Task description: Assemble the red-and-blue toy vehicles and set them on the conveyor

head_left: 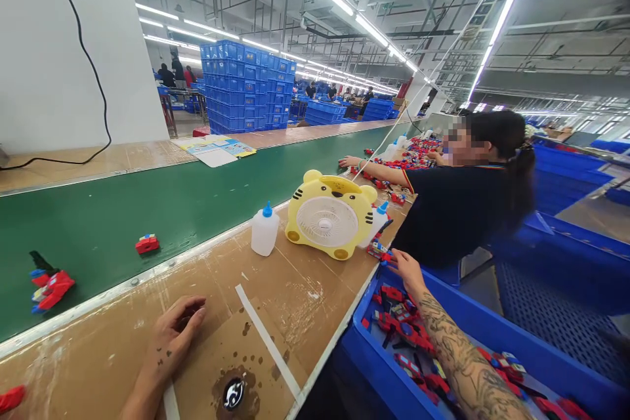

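Toy: one, at right hand; fan: one; bottles flanking: two.

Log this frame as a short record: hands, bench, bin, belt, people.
left_hand: left hand loosely curled at the cardboard-covered bench, nothing visible in it
right_hand: right hand reaching over the bin, fingertips at a red-and-blue toy by the bench edge; firm grip unclear
bench: yellow animal-faced fan, white bottle with blue cap beside it
bin: blue bin holding many red-and-blue pieces
belt: green belt carrying two toy items
people: co-worker seen beyond the bin, arm across the bench
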The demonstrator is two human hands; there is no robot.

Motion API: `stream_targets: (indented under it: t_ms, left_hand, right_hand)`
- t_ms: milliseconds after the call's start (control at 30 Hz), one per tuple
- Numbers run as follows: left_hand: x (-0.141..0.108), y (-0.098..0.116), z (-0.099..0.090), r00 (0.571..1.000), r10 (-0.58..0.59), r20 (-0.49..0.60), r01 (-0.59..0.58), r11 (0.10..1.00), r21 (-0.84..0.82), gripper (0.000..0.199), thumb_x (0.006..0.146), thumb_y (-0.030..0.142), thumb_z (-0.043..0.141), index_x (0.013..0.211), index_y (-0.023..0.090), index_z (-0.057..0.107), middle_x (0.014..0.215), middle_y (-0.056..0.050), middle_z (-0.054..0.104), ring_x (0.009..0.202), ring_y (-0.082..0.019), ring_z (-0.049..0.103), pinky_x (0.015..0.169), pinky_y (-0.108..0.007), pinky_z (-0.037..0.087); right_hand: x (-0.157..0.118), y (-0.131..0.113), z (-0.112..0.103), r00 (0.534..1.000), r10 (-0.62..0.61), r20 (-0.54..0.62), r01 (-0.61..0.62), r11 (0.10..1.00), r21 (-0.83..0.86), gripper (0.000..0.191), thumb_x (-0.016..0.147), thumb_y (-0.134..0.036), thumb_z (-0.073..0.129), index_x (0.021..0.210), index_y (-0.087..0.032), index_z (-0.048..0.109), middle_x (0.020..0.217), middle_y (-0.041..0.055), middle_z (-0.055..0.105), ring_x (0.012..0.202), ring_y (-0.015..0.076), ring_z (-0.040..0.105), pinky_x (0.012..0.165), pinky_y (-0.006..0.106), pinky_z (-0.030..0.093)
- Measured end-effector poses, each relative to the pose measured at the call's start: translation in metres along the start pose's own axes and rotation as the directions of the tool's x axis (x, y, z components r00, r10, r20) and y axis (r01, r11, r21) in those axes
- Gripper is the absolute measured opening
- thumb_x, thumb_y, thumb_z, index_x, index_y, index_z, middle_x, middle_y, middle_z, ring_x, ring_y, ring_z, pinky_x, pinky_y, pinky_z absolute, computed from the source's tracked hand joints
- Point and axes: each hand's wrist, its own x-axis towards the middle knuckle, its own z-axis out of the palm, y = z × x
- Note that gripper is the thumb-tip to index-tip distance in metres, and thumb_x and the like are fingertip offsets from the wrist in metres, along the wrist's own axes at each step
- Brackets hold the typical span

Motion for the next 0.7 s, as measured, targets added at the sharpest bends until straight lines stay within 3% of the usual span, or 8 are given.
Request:
stream_targets:
  t_ms: [133,233,300,367,467,533,600,700]
  left_hand:
    - [0.000,0.003,0.003,1.000,0.006,-0.022,-0.006,1.000,0.001,0.031,0.087,0.049,0.061,0.098,0.022,0.070,0.100,-0.005,0.071,0.092,-0.023,0.067,0.078,-0.031,0.054]
    - [-0.002,0.015,0.005,1.000,0.011,-0.028,-0.010,1.000,0.016,0.026,0.088,0.044,0.059,0.095,0.021,0.070,0.094,-0.005,0.070,0.087,-0.021,0.065,0.076,-0.031,0.051]
    - [-0.002,0.023,0.007,1.000,0.013,-0.017,-0.013,1.000,0.012,0.024,0.088,0.040,0.058,0.092,0.020,0.070,0.089,-0.005,0.069,0.081,-0.020,0.063,0.073,-0.030,0.048]
    - [-0.001,0.027,0.009,1.000,0.002,-0.028,-0.002,1.000,0.002,0.022,0.087,0.036,0.058,0.091,0.018,0.070,0.084,-0.005,0.068,0.075,-0.018,0.060,0.069,-0.028,0.044]
    - [-0.001,0.026,0.011,0.997,-0.039,-0.064,0.040,0.999,0.001,0.021,0.085,0.033,0.056,0.082,0.017,0.070,0.072,-0.002,0.061,0.065,-0.015,0.052,0.063,-0.026,0.037]
    - [-0.002,0.023,0.012,0.994,-0.066,-0.083,0.065,0.998,-0.011,0.022,0.085,0.032,0.055,0.075,0.017,0.068,0.062,0.001,0.053,0.059,-0.013,0.045,0.059,-0.026,0.033]
    - [-0.002,0.021,0.012,0.992,-0.089,-0.092,0.085,0.996,-0.039,0.023,0.084,0.032,0.054,0.071,0.017,0.066,0.057,0.003,0.046,0.055,-0.012,0.040,0.055,-0.025,0.029]
    - [-0.002,0.021,0.012,0.986,-0.123,-0.114,0.113,0.990,-0.090,0.023,0.082,0.033,0.054,0.069,0.017,0.064,0.054,0.005,0.039,0.052,-0.011,0.034,0.052,-0.025,0.025]
  right_hand:
    - [-0.027,-0.007,-0.013,0.992,-0.066,-0.106,0.064,0.998,-0.020,0.039,0.070,-0.052,0.068,0.086,-0.016,0.066,0.070,0.0054,0.066,0.067,0.0207,0.063,0.054,0.028,0.050]
    - [-0.069,-0.029,-0.005,0.984,-0.161,0.082,0.165,0.986,-0.039,0.040,0.072,-0.055,0.070,0.078,-0.016,0.066,0.055,-0.0011,0.054,0.053,0.0147,0.050,0.049,0.026,0.041]
    - [-0.107,-0.052,0.013,0.855,-0.241,0.460,0.297,0.954,-0.051,0.038,0.080,-0.055,0.066,0.078,-0.017,0.067,0.051,-0.0034,0.049,0.049,0.0127,0.044,0.048,0.025,0.038]
    - [-0.152,-0.082,0.042,0.606,-0.219,0.765,0.398,0.916,-0.053,0.034,0.083,-0.051,0.066,0.084,-0.018,0.070,0.058,-0.0010,0.056,0.052,0.0134,0.048,0.049,0.025,0.039]
    - [-0.221,-0.128,0.107,0.240,-0.256,0.936,0.536,0.839,0.092,0.030,0.090,-0.046,0.060,0.086,-0.019,0.071,0.067,0.0012,0.062,0.058,0.0147,0.053,0.054,0.026,0.041]
    - [-0.261,-0.152,0.170,0.094,-0.310,0.946,0.575,0.793,0.203,0.027,0.091,-0.043,0.058,0.086,-0.020,0.071,0.070,0.0016,0.063,0.064,0.0160,0.056,0.059,0.027,0.043]
    - [-0.290,-0.166,0.245,0.036,-0.379,0.925,0.582,0.760,0.289,0.024,0.092,-0.040,0.055,0.091,-0.022,0.070,0.074,0.0018,0.064,0.068,0.0175,0.057,0.064,0.029,0.046]
    - [-0.314,-0.177,0.364,0.043,-0.396,0.917,0.692,0.674,0.259,0.032,0.088,-0.030,0.053,0.119,-0.024,0.063,0.099,0.0041,0.068,0.085,0.0197,0.062,0.077,0.032,0.050]
